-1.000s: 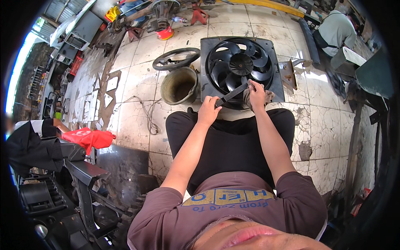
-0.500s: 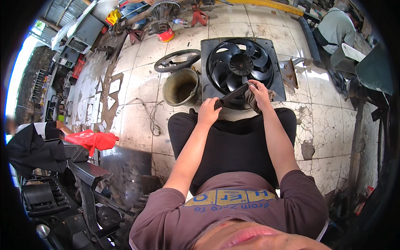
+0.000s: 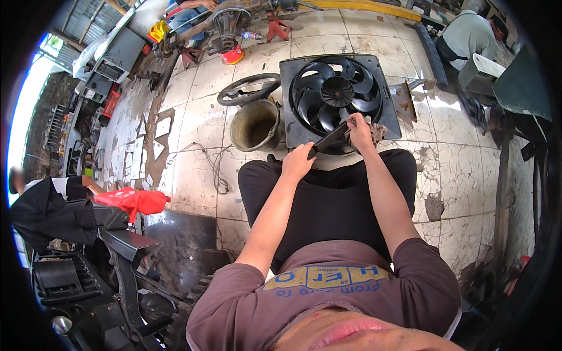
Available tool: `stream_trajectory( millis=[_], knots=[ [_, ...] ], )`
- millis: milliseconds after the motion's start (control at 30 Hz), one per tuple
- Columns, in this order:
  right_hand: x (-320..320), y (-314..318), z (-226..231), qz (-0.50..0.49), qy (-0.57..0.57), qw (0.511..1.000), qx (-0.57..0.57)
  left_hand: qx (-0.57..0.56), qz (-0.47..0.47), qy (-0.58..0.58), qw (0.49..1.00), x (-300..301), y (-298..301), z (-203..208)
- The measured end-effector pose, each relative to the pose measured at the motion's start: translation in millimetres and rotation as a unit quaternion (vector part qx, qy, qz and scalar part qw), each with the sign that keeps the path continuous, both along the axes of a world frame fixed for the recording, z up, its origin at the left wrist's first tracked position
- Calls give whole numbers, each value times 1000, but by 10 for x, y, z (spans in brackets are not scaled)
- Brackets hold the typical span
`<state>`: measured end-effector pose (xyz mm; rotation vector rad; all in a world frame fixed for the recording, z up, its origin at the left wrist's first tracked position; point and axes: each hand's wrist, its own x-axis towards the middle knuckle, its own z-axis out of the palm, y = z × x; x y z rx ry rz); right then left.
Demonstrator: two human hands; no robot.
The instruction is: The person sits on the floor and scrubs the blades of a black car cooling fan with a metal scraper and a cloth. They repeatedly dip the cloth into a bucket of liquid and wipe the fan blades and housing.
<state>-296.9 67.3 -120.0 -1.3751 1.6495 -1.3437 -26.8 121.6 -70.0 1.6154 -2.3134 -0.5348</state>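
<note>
Between my two hands, above my lap, a narrow dark flat bar (image 3: 332, 139) is held at a slant. My left hand (image 3: 300, 162) is closed around its lower left end. Near its upper right end, the fingers of my right hand (image 3: 360, 132) pinch the bar, with a crumpled greyish-brown rag (image 3: 377, 131) bunched in the same hand. Just beyond my hands lies a black radiator fan (image 3: 338, 92) in a square shroud, flat on the floor. Bar and right hand cover part of its near edge.
Left of the fan are a dirty bucket (image 3: 234, 130) and a black steering wheel (image 3: 223, 95). A rusty metal bracket (image 3: 404, 102) lies to its right. Red jack stands (image 3: 278, 28) and an axle are farther off. Other people are at the far left, far right and top.
My left hand has shifted slightly right and nearer, with the bar. My right hand has turned a little, and the rag now bulges out more on its right side.
</note>
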Motion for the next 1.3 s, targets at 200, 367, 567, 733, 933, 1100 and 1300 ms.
stream_trajectory(
  millis=[200,367,567,733,933,1100,1300],
  knots=[
    [-92,-11,31,-171,91,978,-82,8,27,-27,999,60,-69,20],
    [-73,144,187,-66,142,977,-143,8,70,54,996,195,-132,-122],
    [427,326,415,99,217,919,-314,9,24,76,997,49,-91,-47],
    [497,405,285,210,263,896,-289,22,38,115,992,82,-112,-75],
    [360,134,250,19,238,942,-235,37,27,115,992,46,-152,-64],
    [439,322,292,153,283,895,-308,7,7,162,987,56,-158,-130],
    [409,183,291,107,258,909,-310,-7,3,164,986,74,-164,-185]
  ],
)
